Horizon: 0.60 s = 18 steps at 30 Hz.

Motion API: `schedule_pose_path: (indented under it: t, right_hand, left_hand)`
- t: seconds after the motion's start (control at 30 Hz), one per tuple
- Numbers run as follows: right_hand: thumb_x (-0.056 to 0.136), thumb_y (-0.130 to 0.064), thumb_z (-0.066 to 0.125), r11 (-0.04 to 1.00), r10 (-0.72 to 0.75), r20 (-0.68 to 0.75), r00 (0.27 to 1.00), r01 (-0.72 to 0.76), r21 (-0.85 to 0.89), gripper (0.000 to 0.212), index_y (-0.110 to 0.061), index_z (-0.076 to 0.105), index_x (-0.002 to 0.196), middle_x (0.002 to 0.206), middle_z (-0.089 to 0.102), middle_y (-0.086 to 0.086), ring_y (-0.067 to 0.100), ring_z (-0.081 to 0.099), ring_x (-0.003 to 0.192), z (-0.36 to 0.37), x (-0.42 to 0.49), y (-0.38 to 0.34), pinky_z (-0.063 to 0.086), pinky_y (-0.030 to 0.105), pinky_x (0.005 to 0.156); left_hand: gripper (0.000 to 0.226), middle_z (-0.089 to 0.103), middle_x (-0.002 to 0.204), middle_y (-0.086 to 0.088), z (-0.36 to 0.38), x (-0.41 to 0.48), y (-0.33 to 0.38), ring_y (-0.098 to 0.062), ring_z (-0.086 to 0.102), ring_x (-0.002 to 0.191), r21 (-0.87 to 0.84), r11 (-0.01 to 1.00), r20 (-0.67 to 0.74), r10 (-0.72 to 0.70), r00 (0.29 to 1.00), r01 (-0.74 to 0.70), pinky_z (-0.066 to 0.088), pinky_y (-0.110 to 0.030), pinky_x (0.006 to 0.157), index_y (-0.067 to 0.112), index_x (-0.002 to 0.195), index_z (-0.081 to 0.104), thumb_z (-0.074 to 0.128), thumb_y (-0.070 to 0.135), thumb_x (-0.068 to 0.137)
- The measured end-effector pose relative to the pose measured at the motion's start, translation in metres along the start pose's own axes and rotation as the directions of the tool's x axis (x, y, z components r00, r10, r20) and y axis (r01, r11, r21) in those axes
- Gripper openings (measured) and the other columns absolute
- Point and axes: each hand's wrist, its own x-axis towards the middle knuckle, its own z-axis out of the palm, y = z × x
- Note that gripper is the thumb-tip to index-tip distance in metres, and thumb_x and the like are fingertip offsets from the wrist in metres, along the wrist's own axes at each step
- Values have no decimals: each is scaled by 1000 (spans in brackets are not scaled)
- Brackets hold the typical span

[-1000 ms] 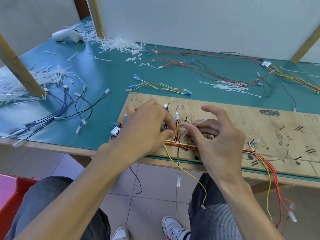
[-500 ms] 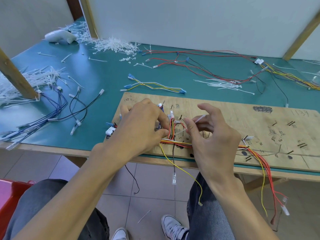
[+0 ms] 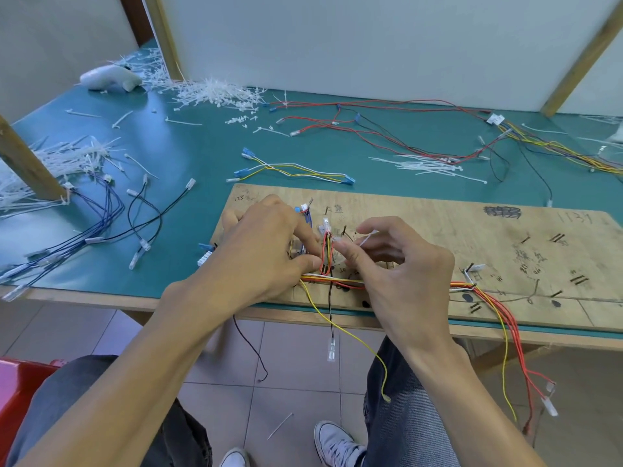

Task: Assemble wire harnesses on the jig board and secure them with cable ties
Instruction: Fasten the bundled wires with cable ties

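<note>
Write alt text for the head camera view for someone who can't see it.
Two bare hands work at a red, orange and yellow wire bundle on a wooden jig board; the left hand pinches the wires, the right hand holds a white cable tie. Loose ties and harnesses litter the green table.

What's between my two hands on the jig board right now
In the head view, an upright loop of red and orange wires stands between the left hand and right hand, on the jig board.

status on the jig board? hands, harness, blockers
Left hand pinning wire bundle on jig board. Right hand pinching white cable tie beside it. Tie not visibly cinched. Nothing obstructing.
</note>
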Motion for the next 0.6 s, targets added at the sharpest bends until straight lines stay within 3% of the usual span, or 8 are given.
schedule_pose_path:
  t: [0.07,0.23,0.37,0.47,0.6]
  right_hand:
    - [82,-32,92,997,-35,0,999,35,-72,26,-27,74,101,79,73,-16,5,73,78,-1,0,-1,55,21,77]
    - [79,-33,93,996,7,25,1000,-5,-90,24,-30,71,88,85,70,-13,6,72,79,0,1,-2,56,42,81]
    - [80,-34,91,996,59,59,997,-54,-74,22,-31,75,95,89,71,-14,12,73,86,1,2,1,54,49,86]
    - [91,-38,82,991,43,83,996,-32,-129,19,-30,79,108,96,72,-9,22,72,95,1,3,6,52,48,93]
    - [100,-37,71,974,-23,121,992,50,-220,19,-32,81,115,99,71,-4,25,65,98,3,3,9,46,39,90]
  left_hand:
    - [7,68,114,18,-2,0,0,-7,46,123,-4,1000,16,-2,1000,2,32,-44,97,48,80,76,82,50,82]
    - [12,70,103,26,-3,4,5,-8,47,122,30,999,29,-20,999,19,25,-39,81,43,70,76,87,44,76]
    - [14,67,106,17,-2,9,12,-8,31,115,128,992,82,-2,997,-9,21,-40,80,36,69,74,86,33,76]
    - [19,63,102,16,1,10,14,-8,28,114,179,984,83,10,996,-25,22,-41,83,31,68,68,80,25,82]
    - [19,60,94,15,-5,8,8,-8,33,110,105,994,77,17,997,-25,25,-39,85,32,75,64,73,30,92]
